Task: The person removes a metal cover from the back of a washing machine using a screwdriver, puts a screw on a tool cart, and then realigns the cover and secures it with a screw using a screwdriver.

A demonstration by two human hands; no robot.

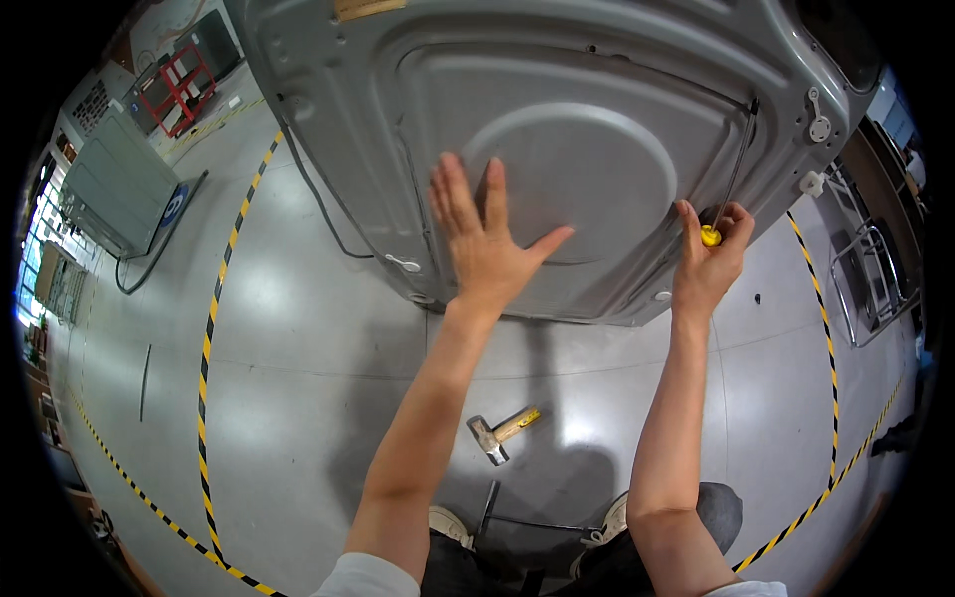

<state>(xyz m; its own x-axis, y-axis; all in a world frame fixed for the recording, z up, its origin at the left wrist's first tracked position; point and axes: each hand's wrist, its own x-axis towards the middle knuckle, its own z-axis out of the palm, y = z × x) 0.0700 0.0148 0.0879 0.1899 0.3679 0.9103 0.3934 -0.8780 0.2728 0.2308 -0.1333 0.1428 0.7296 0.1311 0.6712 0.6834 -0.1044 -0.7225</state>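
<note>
A large grey metal appliance panel (557, 139) with a pressed round shape stands before me. My left hand (482, 234) lies against its middle, fingers spread, holding nothing. At the panel's right side, my right hand (711, 259) is closed around the yellow handle of a screwdriver (710, 236). Its long thin shaft points up to a dark spot near the panel's upper right edge. Whether the tip sits in a screw is too small to tell. A hammer (502, 434) with a wooden handle lies on the floor below my hands.
A T-shaped metal bar tool (487, 507) lies between my shoes. Yellow-black tape (211, 328) marks the floor on both sides. A grey cabinet (121, 184) and red cart (177, 90) stand far left; a metal-framed chair (865, 279) is at right. A dark hose (313, 199) hangs beside the appliance.
</note>
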